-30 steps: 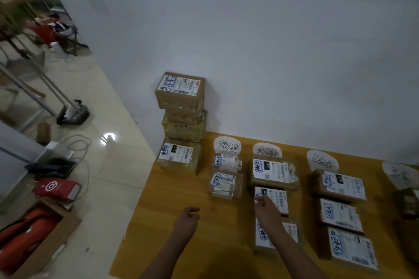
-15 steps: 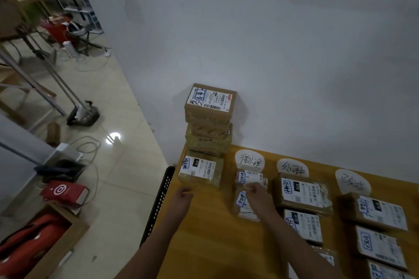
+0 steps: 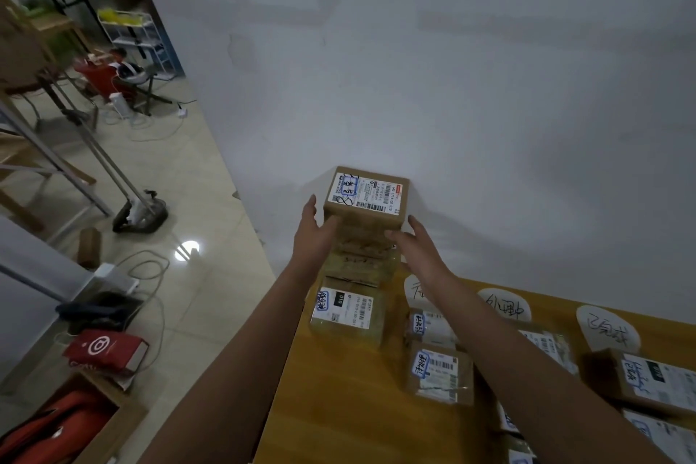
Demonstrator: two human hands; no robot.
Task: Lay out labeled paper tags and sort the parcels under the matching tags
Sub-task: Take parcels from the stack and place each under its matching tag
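A stack of brown parcels stands at the far left corner of the wooden table [image 3: 339,407]. My left hand [image 3: 314,234] lies against the left side of the top parcel [image 3: 367,196], fingers straight, thumb on its front. My right hand [image 3: 412,241] lies against its right side in the same way. Below are two more boxes [image 3: 359,256] and a labelled parcel [image 3: 346,313] in front. Handwritten paper tags [image 3: 502,305] [image 3: 608,330] lie along the wall; my right arm partly hides a third. Sorted parcels [image 3: 438,371] [image 3: 647,380] lie in columns under them.
The white wall rises right behind the stack. The table's left edge drops to a tiled floor with cables, a red bag [image 3: 105,350], an open carton [image 3: 75,422] and a stand's base [image 3: 139,215]. A person sits far back at the left.
Both hands have left the table surface and the sorted parcels and risen to the top parcel of the stack. The view has moved closer and to the left.
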